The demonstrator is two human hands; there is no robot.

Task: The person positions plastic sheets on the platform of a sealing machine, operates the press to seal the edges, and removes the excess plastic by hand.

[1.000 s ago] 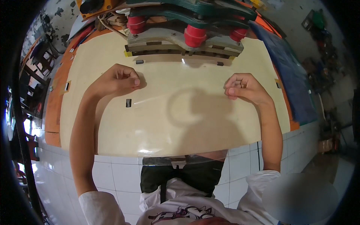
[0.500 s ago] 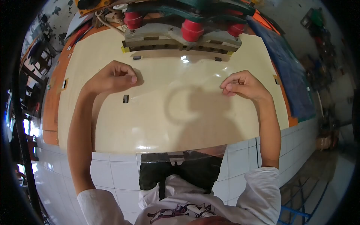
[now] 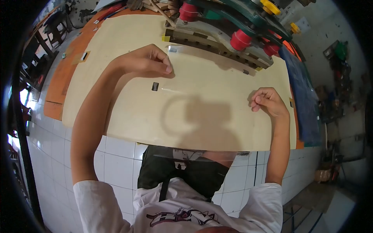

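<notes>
My left hand (image 3: 149, 62) is closed in a pinch over the far left part of a cream board (image 3: 128, 124). To the right and a little nearer, my right hand (image 3: 270, 101) is also pinched, thumb against curled fingers. Between them lies a glossy clear plastic sheet (image 3: 194, 155), whose near end hangs past the board's front edge. Both hands appear to grip this sheet, though its edges at the fingertips are too faint to follow. A small black pad (image 3: 155, 86) is stuck on the board just below my left hand.
Beyond my hands stands a green metal clamp frame with red knobs (image 3: 241, 40) and a yellow knob (image 3: 271, 7), holding a long bar (image 3: 217, 48). Another dark pad (image 3: 245, 72) sits near its right end. Blue plastic sheeting (image 3: 305, 105) hangs over the right side of the orange table (image 3: 54, 108).
The head view has turned, so the clamp frame appears further right. Both hands still pinch, and the right hand appears lower and nearer the board's right edge. The clear sheet shows less glare.
</notes>
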